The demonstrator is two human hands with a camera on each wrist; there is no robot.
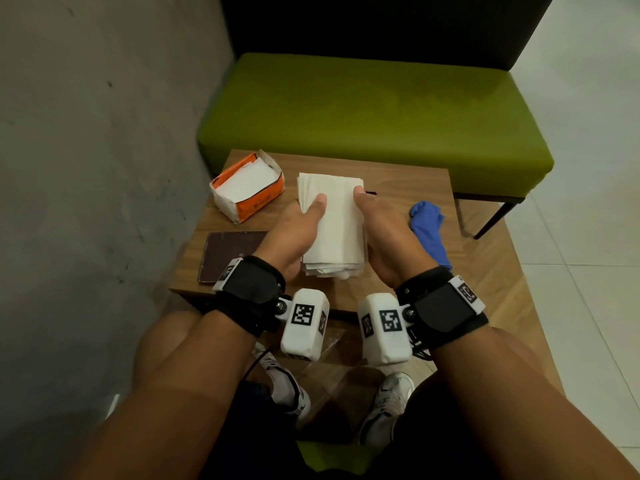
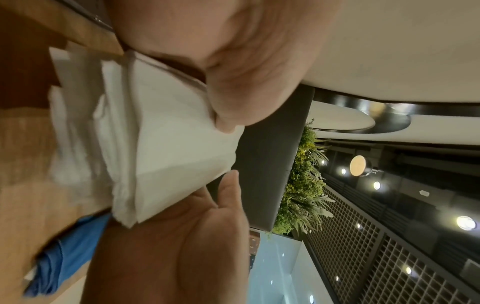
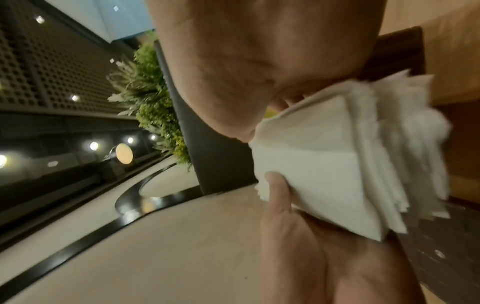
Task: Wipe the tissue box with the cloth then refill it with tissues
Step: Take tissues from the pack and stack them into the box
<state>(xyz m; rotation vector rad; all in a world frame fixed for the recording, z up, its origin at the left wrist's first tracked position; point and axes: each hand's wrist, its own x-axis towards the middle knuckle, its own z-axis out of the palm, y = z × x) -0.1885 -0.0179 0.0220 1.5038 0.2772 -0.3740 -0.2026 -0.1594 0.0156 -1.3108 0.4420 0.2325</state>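
Observation:
A thick stack of white tissues (image 1: 334, 223) sits lengthwise over the middle of the wooden table (image 1: 408, 188), held between both hands. My left hand (image 1: 298, 230) grips its left side with the thumb on top. My right hand (image 1: 381, 233) grips the right side the same way. The left wrist view shows the stack (image 2: 176, 148) under my left thumb (image 2: 233, 92). In the right wrist view the stack (image 3: 324, 164) has ragged, fanned edges. A thin black edge (image 1: 370, 193) peeks out behind my right thumb; what lies under the stack is hidden. The blue cloth (image 1: 429, 226) lies crumpled at the table's right.
An opened orange tissue pack (image 1: 247, 187) with white sheets inside stands at the table's far left. A dark brown flat panel (image 1: 228, 254) lies at the near left. A green bench (image 1: 374, 112) stands behind the table and a grey wall (image 1: 104, 133) runs along the left.

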